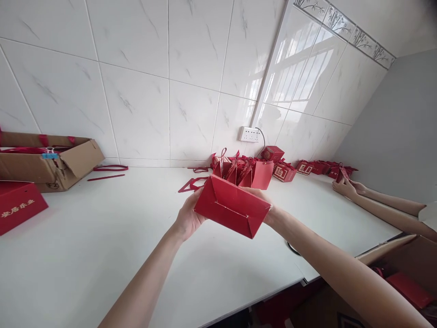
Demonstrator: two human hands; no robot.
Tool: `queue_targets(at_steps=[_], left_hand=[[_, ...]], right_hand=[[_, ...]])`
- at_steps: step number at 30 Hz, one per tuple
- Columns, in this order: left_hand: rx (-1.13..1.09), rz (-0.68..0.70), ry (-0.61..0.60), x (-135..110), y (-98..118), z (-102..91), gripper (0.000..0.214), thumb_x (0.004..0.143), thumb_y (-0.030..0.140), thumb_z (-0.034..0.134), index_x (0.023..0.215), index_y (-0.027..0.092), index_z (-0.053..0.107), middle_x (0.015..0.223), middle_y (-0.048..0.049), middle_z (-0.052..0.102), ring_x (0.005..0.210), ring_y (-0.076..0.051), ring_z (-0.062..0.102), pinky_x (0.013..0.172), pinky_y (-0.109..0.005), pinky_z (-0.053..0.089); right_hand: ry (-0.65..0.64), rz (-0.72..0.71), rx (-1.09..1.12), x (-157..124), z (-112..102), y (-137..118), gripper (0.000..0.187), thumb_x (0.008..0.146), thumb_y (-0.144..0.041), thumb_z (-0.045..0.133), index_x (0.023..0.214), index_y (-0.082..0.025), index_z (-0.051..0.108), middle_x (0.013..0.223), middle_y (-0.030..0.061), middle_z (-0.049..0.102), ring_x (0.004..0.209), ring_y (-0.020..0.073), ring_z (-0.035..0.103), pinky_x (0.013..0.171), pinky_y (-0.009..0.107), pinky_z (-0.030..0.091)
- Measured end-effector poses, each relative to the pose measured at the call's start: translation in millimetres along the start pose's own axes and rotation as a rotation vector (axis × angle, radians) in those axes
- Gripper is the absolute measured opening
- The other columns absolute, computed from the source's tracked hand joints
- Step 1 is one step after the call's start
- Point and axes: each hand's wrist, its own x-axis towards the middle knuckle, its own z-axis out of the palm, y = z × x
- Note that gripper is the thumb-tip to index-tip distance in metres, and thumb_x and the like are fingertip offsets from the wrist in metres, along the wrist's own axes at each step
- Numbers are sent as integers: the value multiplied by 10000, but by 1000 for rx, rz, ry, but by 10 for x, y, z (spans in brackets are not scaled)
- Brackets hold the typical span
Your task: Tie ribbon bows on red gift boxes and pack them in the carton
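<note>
Between my two hands a red paper gift box [232, 207] is held up above the white table, its folded base facing me. My left hand [190, 216] grips its left side, with the fingers partly hidden behind it. On the right side my right hand [261, 198] holds it too, most of its fingers out of sight behind the box. Just beyond stand several red gift bags [239, 171] with ribbons. A loop of red ribbon [198, 183] lies on the table to the left of them.
A cardboard carton [78, 159] with ribbons and a red box [22, 205] stand at left. A power strip [249, 134] is on the wall. At right, another person's hands [346, 187] hold a red item near several red boxes [317, 167]. An open carton [396, 255] sits below.
</note>
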Motion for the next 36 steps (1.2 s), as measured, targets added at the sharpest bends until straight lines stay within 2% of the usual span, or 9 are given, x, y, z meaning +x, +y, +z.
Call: queue_targets(at_steps=[3, 6, 9, 12, 15, 20, 28, 32, 36], left_hand=[[149, -67, 81, 39, -39, -53, 385, 755, 561, 562, 847, 194, 634, 815, -24, 674, 812, -207, 623, 668, -286, 504], [423, -91, 129, 104, -160, -161, 537, 791, 640, 435, 1076, 210, 585, 1120, -76, 642, 1054, -267, 585, 823, -353, 482], [903, -33, 341, 156, -332, -273, 556, 748, 434, 602, 1242, 214, 474, 1355, -107, 489, 1288, -297, 419, 1032, -421, 348], [1134, -66, 566, 184, -468, -348, 526, 744, 227, 579, 1250, 178, 442, 1365, -147, 463, 1280, -310, 428, 1073, -484, 277], [1116, -86, 650, 205, -518, -392, 455, 796, 164, 471, 1248, 156, 410, 1331, -164, 475, 1250, -301, 457, 1069, -507, 273], [1071, -17, 800, 242, -495, -442, 484, 838, 191, 412, 1301, 155, 280, 1411, -177, 331, 1365, -257, 291, 1084, -434, 298], [1124, -42, 759, 239, -503, -516, 431, 807, 189, 426, 1226, 203, 325, 1376, -153, 370, 1323, -291, 342, 1061, -536, 289], [1158, -74, 717, 233, -501, -536, 397, 812, 199, 417, 1205, 205, 361, 1319, -140, 448, 1227, -276, 452, 1055, -521, 296], [1176, -66, 699, 235, -524, -525, 372, 808, 178, 409, 1180, 181, 405, 1269, -138, 509, 1225, -272, 459, 1066, -513, 275]], right_hand=[[123, 39, -35, 26, -59, 33, 179, 779, -336, 531, 778, -167, 590, 709, 50, 627, 634, 161, 616, 528, 264, 524], [291, -254, -335, 67, -116, 157, 219, 791, -416, 523, 777, -198, 522, 739, 28, 595, 681, 160, 582, 541, 258, 495], [300, -470, -756, 87, -75, 339, 191, 768, -392, 530, 779, -205, 492, 688, 22, 576, 630, 170, 556, 554, 289, 464], [102, -401, -927, 84, 78, 493, 280, 744, -323, 552, 987, -196, 494, 799, 44, 633, 650, 192, 593, 617, 330, 479], [-50, -304, -1000, 123, 288, 566, 345, 754, -315, 553, 1071, -204, 474, 950, 64, 650, 769, 212, 628, 702, 341, 496], [72, -231, -1080, 493, 670, 498, 273, 815, -336, 496, 1033, -172, 481, 1008, 100, 640, 878, 257, 631, 753, 352, 481], [270, -50, -1154, 1458, 1045, 304, 363, 948, -336, 416, 1203, -79, 447, 1195, 209, 550, 1006, 272, 610, 794, 394, 495], [242, 84, -1195, 1585, 1004, 371, 309, 938, -339, 495, 1160, -130, 545, 1104, 92, 611, 950, 190, 620, 813, 382, 519], [166, 74, -1239, 1519, 909, 214, 254, 901, -332, 564, 1061, -139, 605, 1077, 73, 627, 955, 186, 617, 821, 387, 523]])
